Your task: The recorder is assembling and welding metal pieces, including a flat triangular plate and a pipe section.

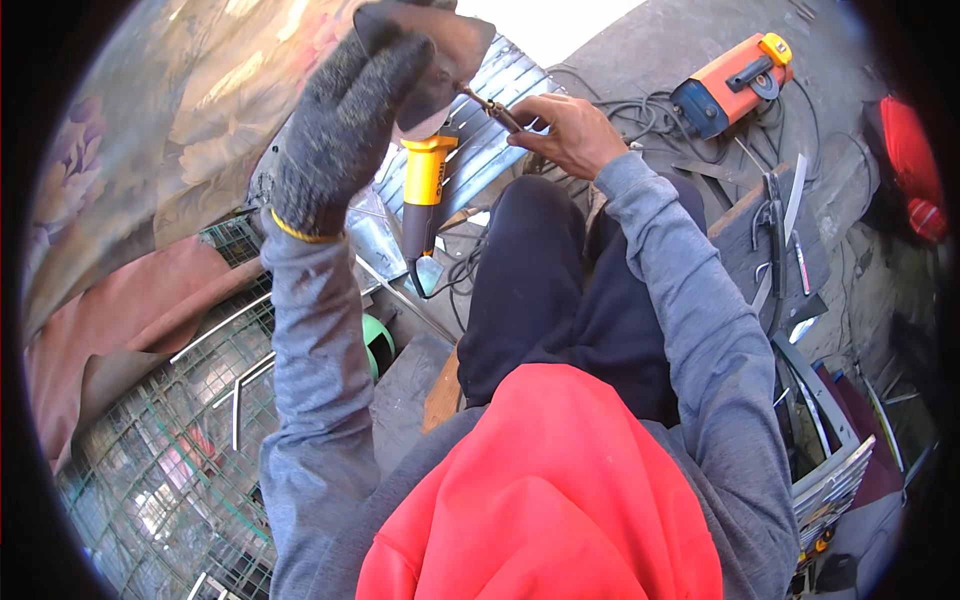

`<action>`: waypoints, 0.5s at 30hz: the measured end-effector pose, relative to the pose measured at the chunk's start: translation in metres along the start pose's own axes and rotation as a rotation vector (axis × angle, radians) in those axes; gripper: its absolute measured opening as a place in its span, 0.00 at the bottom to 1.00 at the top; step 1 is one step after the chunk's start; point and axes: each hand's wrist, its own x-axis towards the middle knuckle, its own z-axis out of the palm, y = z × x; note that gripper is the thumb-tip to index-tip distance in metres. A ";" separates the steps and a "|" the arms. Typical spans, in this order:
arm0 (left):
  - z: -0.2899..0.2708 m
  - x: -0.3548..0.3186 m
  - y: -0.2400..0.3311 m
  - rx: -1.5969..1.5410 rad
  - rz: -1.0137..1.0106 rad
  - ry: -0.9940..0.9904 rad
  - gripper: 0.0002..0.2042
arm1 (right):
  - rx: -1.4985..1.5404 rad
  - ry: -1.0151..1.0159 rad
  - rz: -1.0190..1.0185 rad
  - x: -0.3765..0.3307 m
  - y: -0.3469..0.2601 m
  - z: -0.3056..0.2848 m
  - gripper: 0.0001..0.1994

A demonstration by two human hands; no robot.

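Observation:
My left hand point(335, 130), in a dark grey knit glove with a yellow cuff edge, is raised at the upper left. Its fingers close on a thin, curved brownish-grey plate point(465, 45); what exactly the plate is I cannot make out. My bare right hand point(572, 132) pinches a slim, dark, rod-like tool point(492, 108) between thumb and fingers. The tool's narrow end points left and meets or overlaps the plate's lower part. Just below lies a yellow and dark grey angle grinder point(428, 175), its cord running downward; neither hand touches it.
An orange and blue welding machine point(728, 85) stands at the far right among tangled cables. Ribbed metal sheeting point(500, 85) lies behind the grinder. Green wire mesh point(180, 450) spreads at left beside a brown cloth point(140, 330). Metal offcuts point(825, 420) and a red item point(912, 165) are at right.

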 end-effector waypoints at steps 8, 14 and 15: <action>0.016 0.069 -0.032 -2.282 -0.721 0.016 0.23 | 0.121 0.050 0.213 0.000 0.008 0.006 0.23; -0.017 0.095 -0.026 -2.060 -0.940 -0.078 0.23 | 0.552 -0.068 0.226 -0.023 -0.014 -0.013 0.27; -0.021 0.097 -0.025 -1.982 -0.974 -0.089 0.22 | 0.681 -0.099 0.256 -0.031 -0.026 -0.016 0.26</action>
